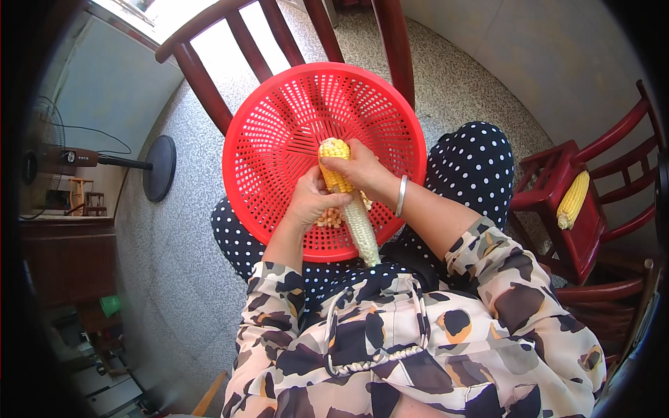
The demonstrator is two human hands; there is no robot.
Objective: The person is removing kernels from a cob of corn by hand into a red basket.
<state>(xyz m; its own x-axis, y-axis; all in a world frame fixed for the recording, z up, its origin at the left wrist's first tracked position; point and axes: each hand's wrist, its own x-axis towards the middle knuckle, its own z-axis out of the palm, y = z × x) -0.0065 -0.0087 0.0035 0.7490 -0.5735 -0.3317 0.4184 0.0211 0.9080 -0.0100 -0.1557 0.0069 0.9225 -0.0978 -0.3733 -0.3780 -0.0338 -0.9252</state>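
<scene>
My right hand (368, 170) grips the upper part of a corn cob (334, 170), which still carries yellow kernels. Its lower length is pale, bare cob (359, 227), slanting down past the rim towards my lap. Around the border between kernels and bare cob, my left hand (314, 198) closes with its thumb laid across. Both hands are over a red plastic colander (277, 120) resting on my lap and in front of a chair. Loose corn kernels (329, 218) lie in the colander below the hands, partly hidden by the left hand and the cob.
A dark red wooden chair (198, 83) stands just beyond the colander. To the right, another red chair (580, 245) holds a whole yellow ear of corn (574, 201). A standing fan (73, 157) with a round base (160, 168) is at the left on the speckled floor (172, 271).
</scene>
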